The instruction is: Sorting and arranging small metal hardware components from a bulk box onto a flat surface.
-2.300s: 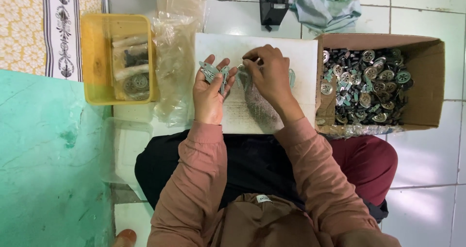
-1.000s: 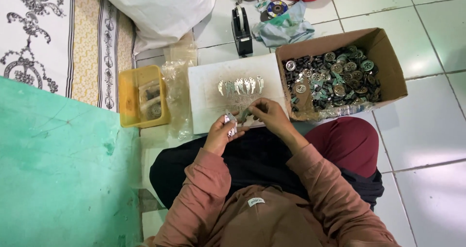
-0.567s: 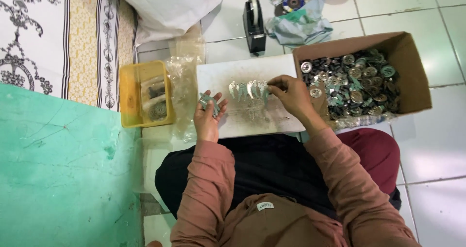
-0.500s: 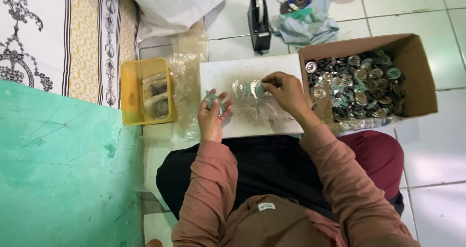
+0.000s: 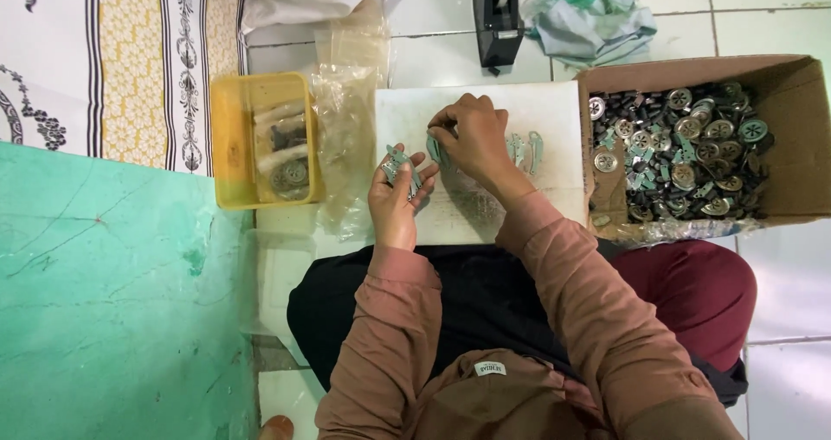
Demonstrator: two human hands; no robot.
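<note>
I had the left hand closed around a small fan of flat grey-green metal pieces, held just off the near left edge of the white board, while the right hand pinched narrow on one more piece near the middle of the board. Beside it, toward the right edge, a short row of laid-out pieces leaned one against the next. To do this well, I judged I needed a light fingertip pinch on the thin edge, each piece set flat-faced and parallel to its neighbour, and the left-hand stack kept squared so single pieces slid off cleanly. The pieces looked thin, stamped and dull-shiny, likely slippery. The board was matt white with a grey scuffed patch near its front edge. The cardboard box touching the board's right edge was soft-walled and heaped with round and tabbed metal parts. Left of the board lay crinkled clear plastic bags and a yellow plastic tray; beyond its far edge stood a black tape dispenser on the tiled floor.
</note>
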